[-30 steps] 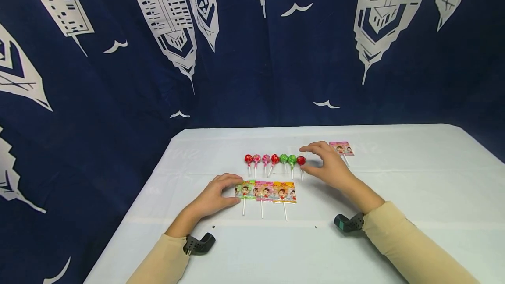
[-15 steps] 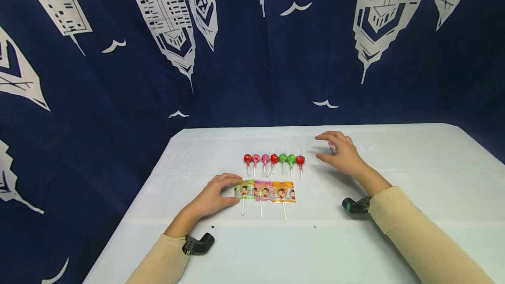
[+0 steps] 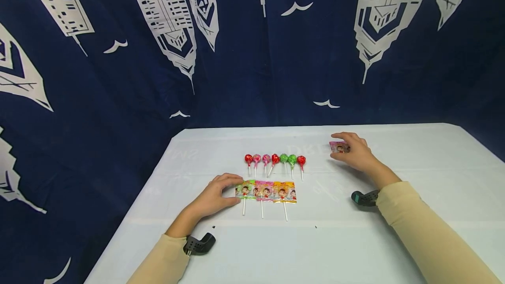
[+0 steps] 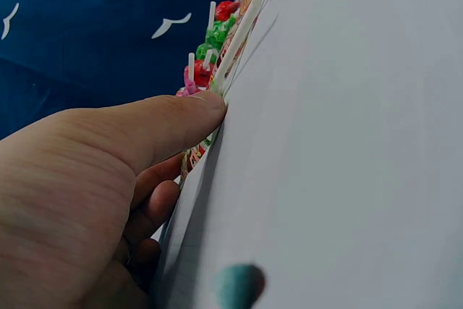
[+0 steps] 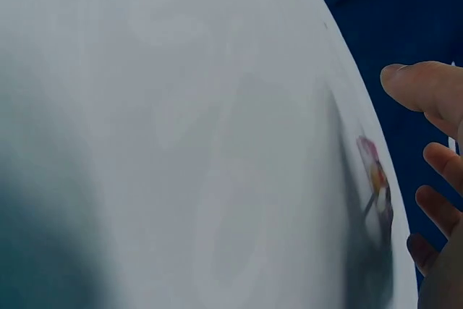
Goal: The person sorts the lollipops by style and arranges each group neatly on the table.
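Observation:
In the head view my left hand [image 3: 215, 197] rests at the left end of three flat lollipops laid side by side. Its index finger and thumb touch opposite corners of the green-wrapped lollipop [image 3: 247, 189]. A pink-wrapped lollipop [image 3: 265, 190] and an orange-wrapped lollipop [image 3: 283, 192] lie to its right, sticks toward me. Farther back on the right, my right hand [image 3: 358, 152] hovers over a separate flat pink lollipop [image 3: 338, 147], hiding part of it. Thumb and fingers are spread apart there; in the right wrist view they stand off the pink lollipop [image 5: 372, 168].
Behind the flat packs runs a row of several round lollipops, from a red one [image 3: 248, 158] through pink and green to another red one [image 3: 301, 161]. All lie on a white-covered table [image 3: 272, 253]. A dark blue printed curtain [image 3: 252, 78] hangs behind.
My right hand has moved right and back, from the red lollipop at the row's end to the lone pink one. My left hand has stayed in place.

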A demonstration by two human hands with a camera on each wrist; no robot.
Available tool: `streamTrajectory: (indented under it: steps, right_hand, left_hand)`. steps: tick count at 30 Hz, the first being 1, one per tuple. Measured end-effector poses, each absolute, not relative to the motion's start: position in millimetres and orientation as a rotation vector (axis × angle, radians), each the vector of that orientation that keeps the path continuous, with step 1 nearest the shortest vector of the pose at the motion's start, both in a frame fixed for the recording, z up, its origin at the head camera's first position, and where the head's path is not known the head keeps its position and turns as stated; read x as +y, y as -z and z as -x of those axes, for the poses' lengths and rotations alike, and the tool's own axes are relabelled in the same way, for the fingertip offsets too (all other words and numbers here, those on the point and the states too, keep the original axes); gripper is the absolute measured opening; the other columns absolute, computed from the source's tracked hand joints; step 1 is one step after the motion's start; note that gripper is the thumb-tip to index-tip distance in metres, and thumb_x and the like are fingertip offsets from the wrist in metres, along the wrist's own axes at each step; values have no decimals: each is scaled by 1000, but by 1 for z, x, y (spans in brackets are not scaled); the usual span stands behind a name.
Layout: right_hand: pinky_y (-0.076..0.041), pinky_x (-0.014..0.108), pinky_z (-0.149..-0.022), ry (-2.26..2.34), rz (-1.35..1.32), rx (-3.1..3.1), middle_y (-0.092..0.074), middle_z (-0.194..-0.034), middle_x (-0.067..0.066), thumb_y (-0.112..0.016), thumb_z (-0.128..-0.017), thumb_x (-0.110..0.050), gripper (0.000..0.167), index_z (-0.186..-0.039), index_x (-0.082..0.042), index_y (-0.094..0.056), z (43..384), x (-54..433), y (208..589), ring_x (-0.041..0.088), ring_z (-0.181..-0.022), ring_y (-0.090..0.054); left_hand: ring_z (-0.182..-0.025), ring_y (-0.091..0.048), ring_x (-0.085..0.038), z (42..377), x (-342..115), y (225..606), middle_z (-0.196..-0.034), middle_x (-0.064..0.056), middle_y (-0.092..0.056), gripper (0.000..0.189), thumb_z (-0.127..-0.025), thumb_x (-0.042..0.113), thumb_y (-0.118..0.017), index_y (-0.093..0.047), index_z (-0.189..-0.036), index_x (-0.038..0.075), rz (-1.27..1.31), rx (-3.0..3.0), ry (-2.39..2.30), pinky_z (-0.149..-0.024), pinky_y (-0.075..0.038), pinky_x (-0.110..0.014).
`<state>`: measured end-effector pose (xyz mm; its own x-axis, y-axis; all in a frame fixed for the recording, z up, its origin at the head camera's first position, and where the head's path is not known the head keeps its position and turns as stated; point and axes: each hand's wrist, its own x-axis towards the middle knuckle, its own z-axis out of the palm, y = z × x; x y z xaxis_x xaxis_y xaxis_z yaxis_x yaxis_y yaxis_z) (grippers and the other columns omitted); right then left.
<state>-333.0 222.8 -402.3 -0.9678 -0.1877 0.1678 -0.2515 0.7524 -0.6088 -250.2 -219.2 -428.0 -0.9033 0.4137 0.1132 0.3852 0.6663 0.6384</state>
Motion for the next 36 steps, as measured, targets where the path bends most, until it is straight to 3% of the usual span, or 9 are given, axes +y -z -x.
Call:
streamTrajectory:
  steps: [17, 36]
  right_hand:
    - [-15, 75, -109, -912, -252, -3009, -26, -156, 34, -71, -90, -34, 84, -155, -3, -27, 344, 242, 411, 60, -140, -20]
    - [-19, 73, -108, -915, -267, -3023, -30, -152, 34, -66, -93, -32, 76, -152, 1, -31, 346, 242, 415, 58, -137, -22]
  left_hand:
    - [-140, -43, -28, 250, -217, 426, -142, 0, -56, 49, -86, 19, -78, -64, -133, 19, -705, 2830, -1064, -115, -29, -59]
    - [-138, -44, -28, 251, -219, 427, -141, 0, -57, 49, -86, 19, -78, -64, -133, 18, -711, 2826, -1072, -115, -28, -59]
